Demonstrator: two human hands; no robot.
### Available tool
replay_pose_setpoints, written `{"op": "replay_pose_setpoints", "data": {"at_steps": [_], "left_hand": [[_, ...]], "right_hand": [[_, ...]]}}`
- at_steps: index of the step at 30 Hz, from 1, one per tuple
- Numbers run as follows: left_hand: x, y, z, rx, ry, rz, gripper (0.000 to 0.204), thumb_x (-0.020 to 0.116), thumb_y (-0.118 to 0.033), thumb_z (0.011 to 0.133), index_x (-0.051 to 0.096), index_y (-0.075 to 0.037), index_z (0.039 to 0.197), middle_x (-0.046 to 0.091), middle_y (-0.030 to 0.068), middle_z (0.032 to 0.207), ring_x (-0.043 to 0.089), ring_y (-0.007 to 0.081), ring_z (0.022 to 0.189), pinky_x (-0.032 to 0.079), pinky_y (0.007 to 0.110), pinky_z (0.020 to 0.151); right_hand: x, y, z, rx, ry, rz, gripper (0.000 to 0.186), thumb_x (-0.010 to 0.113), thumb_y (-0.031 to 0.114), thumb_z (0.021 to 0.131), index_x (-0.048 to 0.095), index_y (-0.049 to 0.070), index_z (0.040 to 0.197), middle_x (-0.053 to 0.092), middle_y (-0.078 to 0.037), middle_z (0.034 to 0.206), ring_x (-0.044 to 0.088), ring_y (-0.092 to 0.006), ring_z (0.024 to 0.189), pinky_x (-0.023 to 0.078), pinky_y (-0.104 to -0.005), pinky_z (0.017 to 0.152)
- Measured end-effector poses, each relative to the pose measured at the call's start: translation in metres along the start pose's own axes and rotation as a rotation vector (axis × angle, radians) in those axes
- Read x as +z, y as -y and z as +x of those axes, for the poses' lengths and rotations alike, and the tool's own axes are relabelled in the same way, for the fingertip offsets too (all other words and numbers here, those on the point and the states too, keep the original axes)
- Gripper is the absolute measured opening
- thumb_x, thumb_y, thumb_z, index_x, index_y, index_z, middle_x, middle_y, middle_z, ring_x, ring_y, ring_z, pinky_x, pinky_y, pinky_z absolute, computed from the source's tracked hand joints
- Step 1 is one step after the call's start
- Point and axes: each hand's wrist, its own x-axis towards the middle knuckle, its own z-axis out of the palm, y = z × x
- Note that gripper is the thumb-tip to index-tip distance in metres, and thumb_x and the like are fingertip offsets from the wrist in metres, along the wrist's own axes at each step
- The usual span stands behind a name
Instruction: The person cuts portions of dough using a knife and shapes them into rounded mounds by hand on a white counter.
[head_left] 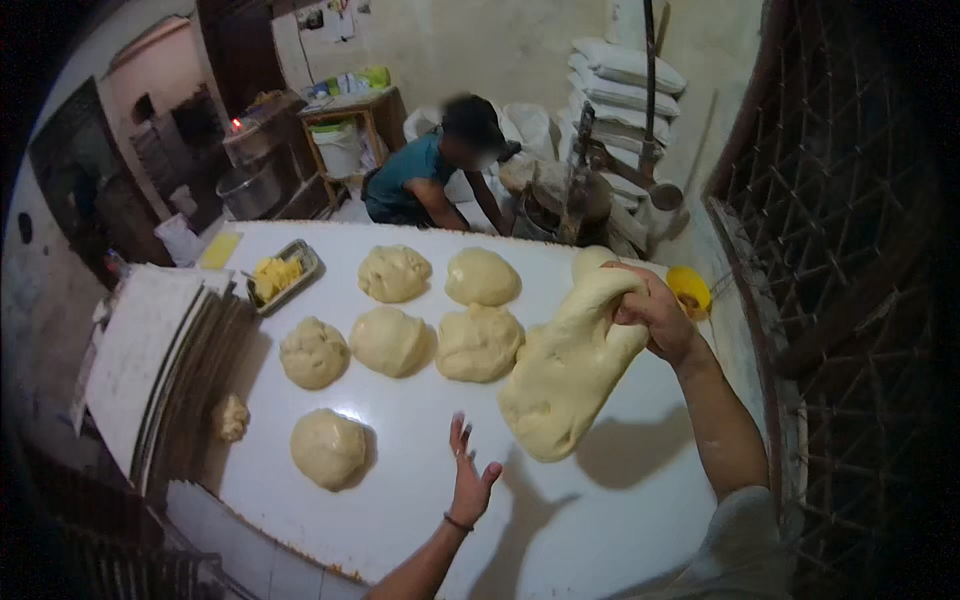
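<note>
Dough slab point(565, 370) — right-hand point(655, 315) grip

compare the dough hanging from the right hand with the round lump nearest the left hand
The hanging dough is stretched long and gripped at its top by the right hand; the round lump sits compact on the white table, untouched. The hanging dough looks larger. The left hand is open, holding neither. Both are pale yellow dough.

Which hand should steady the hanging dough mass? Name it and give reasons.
Left. The left hand is open and free just beside the dough mass, near its lower end, while the right hand already grips its top.
</note>
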Motion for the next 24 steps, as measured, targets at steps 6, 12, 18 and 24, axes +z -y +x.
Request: {"op": "replay_pose_setpoints", "data": {"at_steps": [6, 12, 18, 24], "left_hand": [[0.025, -0.134, -0.061, -0.291, 0.662, -0.63, 0.069, 0.077, -0.026, 0.095, 0.045, 0.002, 0.149, 0.061, 0.0119, 0.139, 0.061, 0.0166, 0.124, 0.052, 0.037, 0.104], [0.017, -0.221, -0.048, 0.444, 0.685, -0.197, 0.052, 0.071, -0.023, 0.089, 0.062, -0.008, 0.138, 0.071, 0.0124, 0.123, 0.062, 0.0256, 0.122, 0.046, 0.044, 0.105], [-0.038, -0.35, -0.095, 1.3, 0.576, 0.369, 0.074, 0.08, -0.021, 0.074, 0.055, -0.019, 0.143, 0.056, 0.006, 0.143, 0.05, 0.0268, 0.136, 0.023, 0.05, 0.122], [-0.056, -0.071, -0.199, 0.618, 0.582, 0.566, 0.041, 0.07, -0.01, 0.087, 0.064, -0.011, 0.127, 0.066, 0.0112, 0.127, 0.054, 0.0293, 0.132, 0.026, 0.053, 0.117]], "right_hand": [[0.088, 0.012, -0.18, 0.076, -0.167, -0.146, 0.054, 0.077, 0.021, 0.09, 0.045, 0.007, 0.132, 0.058, -0.008, 0.126, 0.056, -0.0123, 0.113, 0.05, -0.0298, 0.097], [0.153, 0.114, -0.28, -0.238, -0.15, -0.67, 0.074, 0.09, 0.012, 0.078, 0.05, 0.004, 0.14, 0.061, -0.013, 0.13, 0.06, -0.02, 0.122, 0.05, -0.0339, 0.103], [0.213, 0.124, -0.329, -1.077, -0.493, -1.174, 0.048, 0.085, 0.008, 0.085, 0.059, 0.008, 0.125, 0.066, -0.02, 0.12, 0.066, -0.034, 0.11, 0.056, -0.0429, 0.094], [0.271, -0.096, -0.445, -0.026, -0.306, -0.757, 0.045, 0.07, -0.002, 0.079, 0.07, 0.009, 0.122, 0.07, -0.016, 0.111, 0.067, -0.0309, 0.104, 0.052, -0.0355, 0.094]]}}
